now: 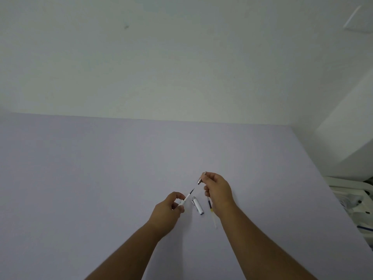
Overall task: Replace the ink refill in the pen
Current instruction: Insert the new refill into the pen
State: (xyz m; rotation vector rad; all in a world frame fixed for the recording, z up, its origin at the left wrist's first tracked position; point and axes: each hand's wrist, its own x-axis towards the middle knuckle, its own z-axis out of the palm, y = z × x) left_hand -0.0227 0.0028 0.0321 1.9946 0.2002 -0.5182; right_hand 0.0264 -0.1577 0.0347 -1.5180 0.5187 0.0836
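Note:
My left hand (171,207) grips a white pen barrel (186,199), tilted up to the right, with a dark refill tip (192,191) sticking out of its end. My right hand (219,190) pinches a small silver tip piece (199,181) just above and right of that refill tip, a short gap between them. A silver and white pen cap (197,205) lies on the pale lilac table (101,178) between my hands. A loose refill (211,209) with blue and yellow parts lies partly under my right hand.
The table's far edge meets a white wall. Its right edge runs diagonally down to the right, and beyond it stands white furniture (351,190) with some clutter and a blue pen (365,227).

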